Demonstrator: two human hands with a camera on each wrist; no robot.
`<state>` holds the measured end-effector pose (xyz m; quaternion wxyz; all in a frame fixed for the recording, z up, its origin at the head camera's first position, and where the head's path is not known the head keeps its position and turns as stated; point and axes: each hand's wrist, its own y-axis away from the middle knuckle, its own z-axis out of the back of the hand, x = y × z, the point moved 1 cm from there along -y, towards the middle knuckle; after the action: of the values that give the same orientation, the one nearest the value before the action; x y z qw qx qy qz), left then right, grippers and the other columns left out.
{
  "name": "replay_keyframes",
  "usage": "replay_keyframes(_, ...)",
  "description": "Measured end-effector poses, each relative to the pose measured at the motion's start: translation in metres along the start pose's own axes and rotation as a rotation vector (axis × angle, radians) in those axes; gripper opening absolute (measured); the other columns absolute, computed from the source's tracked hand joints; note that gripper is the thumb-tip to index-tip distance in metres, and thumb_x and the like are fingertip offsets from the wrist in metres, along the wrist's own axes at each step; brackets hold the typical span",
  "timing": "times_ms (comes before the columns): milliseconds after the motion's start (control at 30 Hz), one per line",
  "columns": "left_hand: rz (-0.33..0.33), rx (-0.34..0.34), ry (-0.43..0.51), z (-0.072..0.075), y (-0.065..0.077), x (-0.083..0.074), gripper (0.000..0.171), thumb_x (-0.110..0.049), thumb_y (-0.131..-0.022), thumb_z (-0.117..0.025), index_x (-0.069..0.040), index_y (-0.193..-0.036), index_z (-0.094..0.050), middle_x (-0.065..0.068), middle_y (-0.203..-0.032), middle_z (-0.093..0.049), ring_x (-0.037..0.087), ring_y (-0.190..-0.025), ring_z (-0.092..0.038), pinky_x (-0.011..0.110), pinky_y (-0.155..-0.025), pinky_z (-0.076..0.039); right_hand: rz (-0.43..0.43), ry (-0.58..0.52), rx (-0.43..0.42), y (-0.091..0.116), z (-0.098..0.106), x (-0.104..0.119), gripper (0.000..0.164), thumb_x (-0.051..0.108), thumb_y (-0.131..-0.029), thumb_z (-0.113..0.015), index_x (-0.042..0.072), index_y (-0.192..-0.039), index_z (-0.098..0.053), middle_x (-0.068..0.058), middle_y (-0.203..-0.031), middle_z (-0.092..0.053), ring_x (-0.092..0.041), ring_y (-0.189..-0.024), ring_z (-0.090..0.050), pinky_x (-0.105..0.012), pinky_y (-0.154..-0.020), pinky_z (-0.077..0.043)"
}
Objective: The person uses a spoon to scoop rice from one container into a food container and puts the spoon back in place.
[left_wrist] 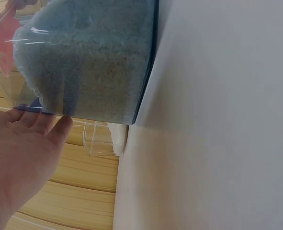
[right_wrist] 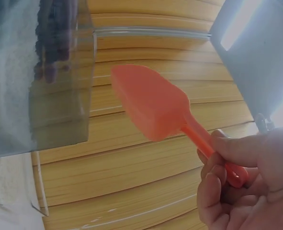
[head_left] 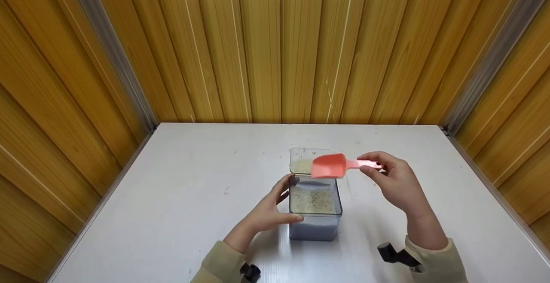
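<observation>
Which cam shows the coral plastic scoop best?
Right wrist: the coral plastic scoop appears largest there, bowl unobstructed, handle partly covered by the right hand. Head shows it smaller, with the bowl's inside visible. Left wrist shows only a reddish part through a clear rectangular plastic container.

White table (head_left: 215, 158): tinted container (head_left: 316, 229) is stood on it, steadied by the left hand (head_left: 271, 210). Clear container (head_left: 299, 154) is set just beyond that hand's fingertips. Small marks (head_left: 226, 190) are seen to its left.
</observation>
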<state>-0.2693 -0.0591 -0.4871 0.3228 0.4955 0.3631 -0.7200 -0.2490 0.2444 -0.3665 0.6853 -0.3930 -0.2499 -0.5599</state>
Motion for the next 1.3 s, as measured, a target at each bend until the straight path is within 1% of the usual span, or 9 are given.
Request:
replay_keyframes(167,0.001,0.001,-0.008,0.001,0.0,0.0,0.105,-0.02,-0.083,-0.086,-0.013,-0.164,-0.019,0.009,-0.167,-0.032,0.026,-0.158,-0.027,0.033,-0.132,-0.029,0.058,0.056,0.085,0.013,0.002,0.015,0.022,0.016,-0.097,-0.072,0.006,-0.116,-0.072,-0.007,-0.096,-0.067,-0.01,-0.071,-0.05,-0.019,-0.055,-0.043)
replay_keyframes(267,0.001,0.001,-0.009,0.001,0.0,0.0,0.105,-0.021,-0.084,-0.086,-0.013,-0.164,-0.019,0.009,-0.168,-0.032,0.027,-0.159,-0.026,0.035,-0.132,-0.029,0.089,0.105,0.106,0.02,-0.001,0.022,0.018,0.013,-0.096,-0.072,0.006,-0.113,-0.073,-0.007,-0.096,-0.067,-0.01,-0.071,-0.051,-0.019,-0.055,-0.043)
replay_keyframes(433,0.027,-0.001,-0.017,0.0,0.001,0.0,0.106,-0.025,-0.084,-0.087,-0.015,-0.165,-0.019,0.007,-0.168,-0.031,0.026,-0.159,-0.025,0.038,-0.133,-0.028,0.146,0.201,0.105,0.027,-0.009,0.031,0.014,0.007,-0.094,-0.073,0.005,-0.108,-0.073,-0.004,-0.095,-0.068,-0.009,-0.071,-0.052,-0.018,-0.057,-0.045)
replay_keyframes(567,0.027,-0.009,-0.022,0.0,0.001,-0.001,0.107,-0.024,-0.083,-0.087,-0.014,-0.164,-0.019,0.009,-0.168,-0.031,0.027,-0.159,-0.026,0.043,-0.133,-0.028,0.175,0.27,0.101,0.032,-0.016,0.035,0.012,0.009,-0.094,-0.074,0.006,-0.105,-0.072,-0.001,-0.093,-0.067,-0.009,-0.072,-0.052,-0.018,-0.059,-0.045)
replay_keyframes(700,0.033,-0.017,-0.033,-0.001,0.001,-0.001,0.106,-0.023,-0.082,-0.088,-0.013,-0.164,-0.021,0.008,-0.168,-0.033,0.025,-0.158,-0.027,0.042,-0.132,-0.029,0.192,0.331,0.082,0.035,-0.024,0.04,0.009,0.013,-0.094,-0.074,0.007,-0.101,-0.073,0.001,-0.087,-0.064,-0.01,-0.071,-0.049,-0.02,-0.061,-0.045)
replay_keyframes(900,0.038,-0.027,-0.04,-0.002,0.001,-0.002,0.105,-0.022,-0.082,-0.088,-0.015,-0.164,-0.022,0.006,-0.167,-0.035,0.024,-0.158,-0.029,0.038,-0.132,-0.03,0.233,0.424,0.061,0.038,-0.037,0.047,0.011,0.016,-0.092,-0.076,0.006,-0.093,-0.072,-0.001,-0.084,-0.065,-0.011,-0.074,-0.051,-0.027,-0.064,-0.051)
replay_keyframes(1067,0.031,-0.029,-0.037,-0.002,0.0,-0.001,0.105,-0.022,-0.081,-0.088,-0.015,-0.163,-0.023,0.006,-0.167,-0.035,0.024,-0.157,-0.029,0.037,-0.132,-0.03,0.228,0.484,0.106,0.036,-0.046,0.054,0.006,0.007,-0.091,-0.076,0.003,-0.091,-0.072,-0.005,-0.085,-0.068,-0.016,-0.078,-0.058,-0.034,-0.068,-0.057)
replay_keyframes(1200,0.021,-0.025,-0.031,-0.002,-0.001,0.0,0.105,-0.021,-0.081,-0.088,-0.015,-0.164,-0.022,0.007,-0.167,-0.035,0.024,-0.158,-0.029,0.039,-0.132,-0.03,0.185,0.517,0.153,0.03,-0.05,0.057,0.004,0.002,-0.089,-0.075,0.001,-0.09,-0.072,-0.007,-0.084,-0.068,-0.02,-0.079,-0.062,-0.038,-0.069,-0.058)
replay_keyframes(1300,0.017,-0.018,-0.022,-0.001,0.0,0.0,0.105,-0.02,-0.082,-0.087,-0.013,-0.164,-0.021,0.007,-0.167,-0.034,0.025,-0.158,-0.028,0.04,-0.132,-0.029,0.143,0.498,0.177,0.028,-0.053,0.054,0.002,0.001,-0.09,-0.073,0.0,-0.09,-0.071,-0.007,-0.085,-0.068,-0.02,-0.078,-0.061,-0.037,-0.068,-0.057)
